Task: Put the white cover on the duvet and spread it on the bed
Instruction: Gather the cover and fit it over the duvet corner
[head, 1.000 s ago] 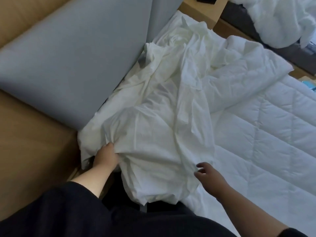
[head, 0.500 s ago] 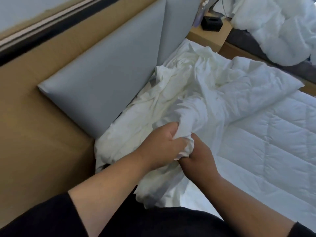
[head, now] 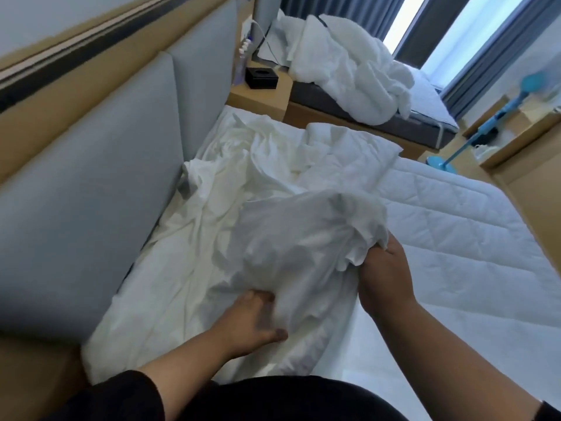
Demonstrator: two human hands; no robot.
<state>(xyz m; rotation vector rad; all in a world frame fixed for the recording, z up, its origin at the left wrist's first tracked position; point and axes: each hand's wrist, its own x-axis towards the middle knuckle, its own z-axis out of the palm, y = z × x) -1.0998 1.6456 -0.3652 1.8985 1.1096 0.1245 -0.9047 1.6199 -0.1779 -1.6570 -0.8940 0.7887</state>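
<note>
Working over a bed (head: 455, 238) against a grey padded headboard (head: 91, 208), second unmade bed (head: 349, 71) beyond. Right hand (head: 384, 278) clamping a bunched wad of the white cover (head: 303, 238), fingers curled into the cloth. Left hand (head: 252, 323) reaching under the same heap, thumb showing, fingers buried in the folds, so looking like a grip there too. Cover lying crumpled along the headboard side, on top of the quilted duvet (head: 455, 226) spread beneath, not yet around it.

Risking a tangle here: gathering the wrong layer, missing the opening or a corner, and ending up with the cover twisted or inside out. Tugging hard also likely dragging the duvet off square.

Spotting a small black box (head: 261, 77) on the bedside desk (head: 261, 98), contents impossible to tell.
</note>
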